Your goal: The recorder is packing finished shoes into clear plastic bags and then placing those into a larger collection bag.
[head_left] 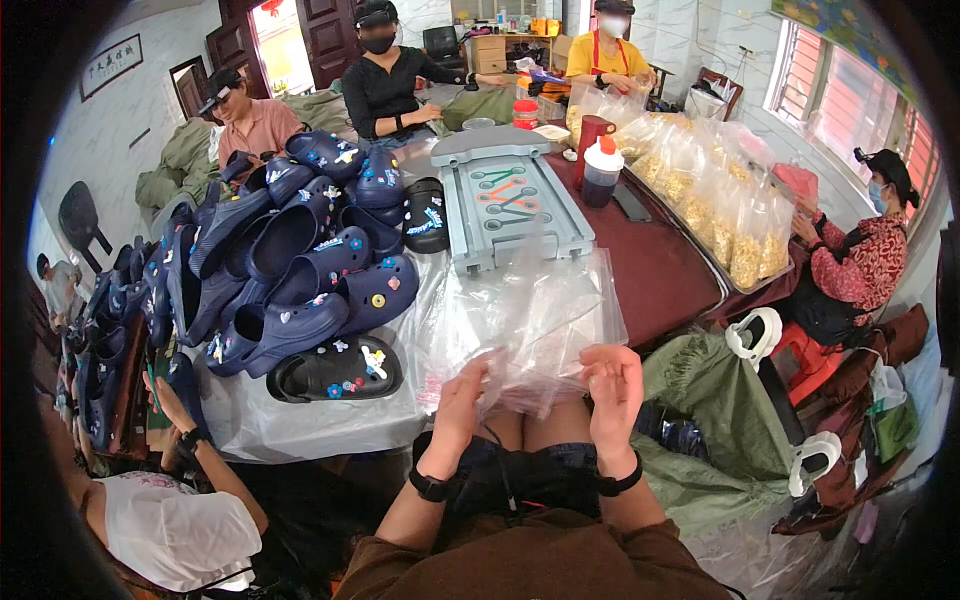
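Observation:
A clear plastic bag stretches between my two hands, just over the near edge of the table. My left hand is closed on its left side. At its right side, my right hand has its fingers bent in and seems to pinch the thin film. More flat clear bags lie overlapping on the table beyond my hands. Left of them lies a black clog with colourful charms, in front of a large heap of navy clogs. Another black clog rests beside the grey plastic panel.
Bags of yellow pieces fill a tray at the right. A dark bottle and a red canister stand behind the panel. Green sacking and white shoes are at my right. Several people work around the table, one close at my left.

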Available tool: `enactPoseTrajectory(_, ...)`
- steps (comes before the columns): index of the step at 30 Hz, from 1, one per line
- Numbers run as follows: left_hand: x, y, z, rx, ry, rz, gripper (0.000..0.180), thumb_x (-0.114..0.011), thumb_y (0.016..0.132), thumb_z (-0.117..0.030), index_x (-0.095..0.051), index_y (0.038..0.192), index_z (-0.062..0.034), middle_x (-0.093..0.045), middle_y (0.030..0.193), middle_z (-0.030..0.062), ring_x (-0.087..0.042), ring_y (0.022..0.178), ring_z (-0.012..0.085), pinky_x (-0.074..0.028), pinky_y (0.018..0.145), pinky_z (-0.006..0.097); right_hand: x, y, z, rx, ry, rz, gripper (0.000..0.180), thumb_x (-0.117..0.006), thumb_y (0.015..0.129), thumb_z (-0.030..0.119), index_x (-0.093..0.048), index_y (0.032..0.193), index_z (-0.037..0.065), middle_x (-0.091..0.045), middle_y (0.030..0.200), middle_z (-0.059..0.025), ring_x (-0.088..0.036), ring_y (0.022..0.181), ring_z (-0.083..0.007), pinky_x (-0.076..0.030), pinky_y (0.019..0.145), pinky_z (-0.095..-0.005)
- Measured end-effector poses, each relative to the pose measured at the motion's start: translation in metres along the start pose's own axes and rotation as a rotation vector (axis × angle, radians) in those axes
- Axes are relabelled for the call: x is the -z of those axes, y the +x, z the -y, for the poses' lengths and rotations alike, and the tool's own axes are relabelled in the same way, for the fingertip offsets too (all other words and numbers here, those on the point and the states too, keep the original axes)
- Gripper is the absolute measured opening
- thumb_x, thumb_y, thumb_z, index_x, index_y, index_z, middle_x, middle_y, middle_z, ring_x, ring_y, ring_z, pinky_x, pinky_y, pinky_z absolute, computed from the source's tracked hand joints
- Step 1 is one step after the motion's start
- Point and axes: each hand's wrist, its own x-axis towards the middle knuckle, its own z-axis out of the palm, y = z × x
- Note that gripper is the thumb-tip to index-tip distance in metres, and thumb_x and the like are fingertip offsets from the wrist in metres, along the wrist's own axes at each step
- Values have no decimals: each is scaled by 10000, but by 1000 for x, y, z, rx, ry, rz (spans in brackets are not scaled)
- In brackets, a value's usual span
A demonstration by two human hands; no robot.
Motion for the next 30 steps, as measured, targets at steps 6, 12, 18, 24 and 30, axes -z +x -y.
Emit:
enactPoseTrajectory(6,7,-3,11,-57,-310,-78,428,-472,1083,-269,-541,1369,42,-623,1342,159,-623,1220,286,-524,989,426,-3,1,-14,-93,-248,27,230,-628,931,-13,-592,1156,21,-627,1189,-85,-584,1028,-145,-482,863,-279)
enactPoseTrajectory(12,-6,-4,-13,-26,-386,-84,407,-483,1071,-224,-528,1383,34,-615,1367,155,-633,1201,290,-521,988,420,-20,24,-11,223,-739,415,481,-663,813,-61,-615,1272,76,-550,1428,-137,-592,1161,-308,-526,920,-365)
enactPoseTrajectory(18,-2,-13,-12,-97,-300,-78,416,-464,1081,-268,-550,1375,14,-620,1373,141,-617,1209,258,-503,982,377,-6,25,-47,114,-1031,644,588,-690,849,146,-534,1413,95,-538,1458,-113,-524,1263,-358,-425,1069,-460)
enactPoseTrajectory(24,4,-23,-24,-192,-67,-273,446,-378,1112,-329,-622,1252,18,-639,1353,132,-622,1189,241,-493,962,360,12,5,-72,-3,-1125,690,587,-712,845,186,-542,1395,75,-573,1417,-105,-525,1269,-346,-418,1065,-472)
enactPoseTrajectory(30,32,-35,-54,-361,-76,-559,504,-369,1106,-432,-591,1273,-11,-667,1290,162,-644,1130,226,-493,876,308,24,-6,-82,-25,-1231,693,546,-718,844,196,-577,1355,66,-572,1416,-100,-499,1310,-331,-385,1092,-485)
